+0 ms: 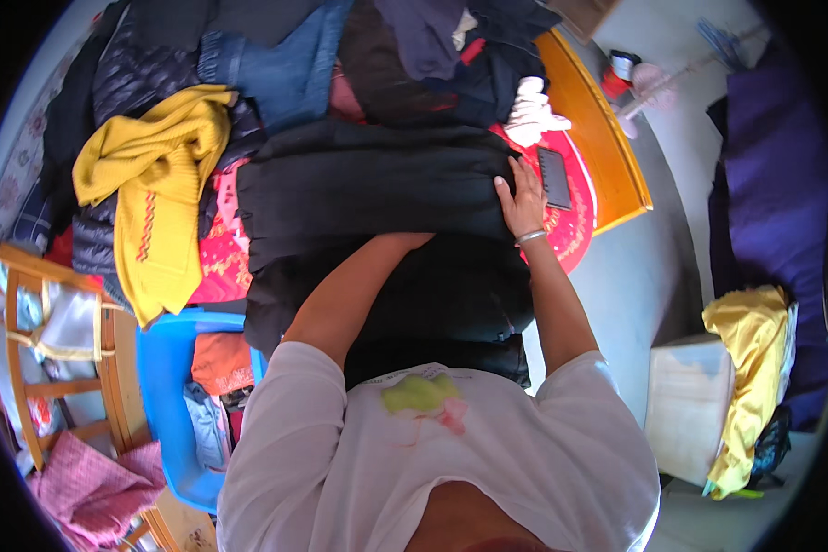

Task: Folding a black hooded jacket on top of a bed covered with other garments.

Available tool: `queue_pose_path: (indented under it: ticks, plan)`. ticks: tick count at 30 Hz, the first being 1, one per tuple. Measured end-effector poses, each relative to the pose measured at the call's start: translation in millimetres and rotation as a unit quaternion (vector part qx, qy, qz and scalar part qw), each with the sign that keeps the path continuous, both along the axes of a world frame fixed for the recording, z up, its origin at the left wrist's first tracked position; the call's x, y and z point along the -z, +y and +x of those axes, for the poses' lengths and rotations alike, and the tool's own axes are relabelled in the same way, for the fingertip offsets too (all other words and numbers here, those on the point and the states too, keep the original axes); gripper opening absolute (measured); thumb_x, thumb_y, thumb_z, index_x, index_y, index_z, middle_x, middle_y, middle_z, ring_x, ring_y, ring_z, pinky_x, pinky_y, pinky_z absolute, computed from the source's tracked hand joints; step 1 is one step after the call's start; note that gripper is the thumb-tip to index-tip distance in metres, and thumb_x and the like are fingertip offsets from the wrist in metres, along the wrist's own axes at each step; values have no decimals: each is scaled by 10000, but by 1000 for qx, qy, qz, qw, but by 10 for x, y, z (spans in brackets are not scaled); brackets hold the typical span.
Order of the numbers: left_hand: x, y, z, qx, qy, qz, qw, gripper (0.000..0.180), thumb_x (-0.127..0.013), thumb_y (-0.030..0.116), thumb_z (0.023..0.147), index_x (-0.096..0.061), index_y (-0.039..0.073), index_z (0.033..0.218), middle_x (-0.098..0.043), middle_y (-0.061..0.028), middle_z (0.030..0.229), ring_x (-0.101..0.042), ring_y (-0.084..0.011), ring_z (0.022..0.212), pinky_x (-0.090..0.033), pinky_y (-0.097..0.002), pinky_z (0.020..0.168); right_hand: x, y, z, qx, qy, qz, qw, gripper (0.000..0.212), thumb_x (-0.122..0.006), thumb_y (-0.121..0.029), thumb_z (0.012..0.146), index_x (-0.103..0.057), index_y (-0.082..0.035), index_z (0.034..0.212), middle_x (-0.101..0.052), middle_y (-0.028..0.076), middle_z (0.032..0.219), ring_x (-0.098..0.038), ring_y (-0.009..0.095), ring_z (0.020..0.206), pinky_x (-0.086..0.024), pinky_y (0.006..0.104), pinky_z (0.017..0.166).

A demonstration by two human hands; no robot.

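Note:
A black garment [377, 175] lies spread across the bed in front of me, one layer folded over and lower dark cloth [442, 285] hanging toward my body. My left forearm [350, 290] reaches in under the edge of the upper layer. The cloth covers my left hand, so its fingers do not show. At the garment's right end, my right hand [524, 201] rests flat with its fingers stretched out and the thumb apart. A bracelet [531, 236] circles that wrist. Just right of the hand is a dark, flat rectangular object [554, 178] on the red patterned cover [578, 198].
A yellow knit sweater [161, 175] and blue jeans [281, 74] lie among piled clothes. White cloth [532, 115] sits near the orange bed board [598, 129]. Left of me stand a blue tub [166, 405] with clothes and a wooden chair [60, 388]. A pale box [690, 409] stands right.

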State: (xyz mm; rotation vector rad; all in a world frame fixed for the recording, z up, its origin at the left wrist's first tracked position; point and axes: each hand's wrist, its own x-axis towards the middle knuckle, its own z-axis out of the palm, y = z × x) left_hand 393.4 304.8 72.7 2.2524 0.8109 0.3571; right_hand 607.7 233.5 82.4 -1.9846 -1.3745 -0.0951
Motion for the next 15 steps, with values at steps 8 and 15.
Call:
queue_pose_path:
  ticks: [8,15]
  plan:
    - [-508,-203,-587,90,95,5,991,560,-554,450,847,-503,67,1253,-534,-136,1232,-486,-273,1164,-375,-364,975,117,107,-633,-78,-228,-94,966,479,-519,-454,854,-523,-177,1245,-405,43,1375,-268,245,1321,-144,582,1035]
    - [-607,457,-1626,-322,-194,310,873,182,-651,178,779,-653,38,895,-637,-136,908,-581,-312,898,-442,-382,846,147,110,-631,-53,-240,-127,961,491,-500,-443,868,-487,-173,1279,-381,50,1394,-242,250,1334,-118,594,1043]
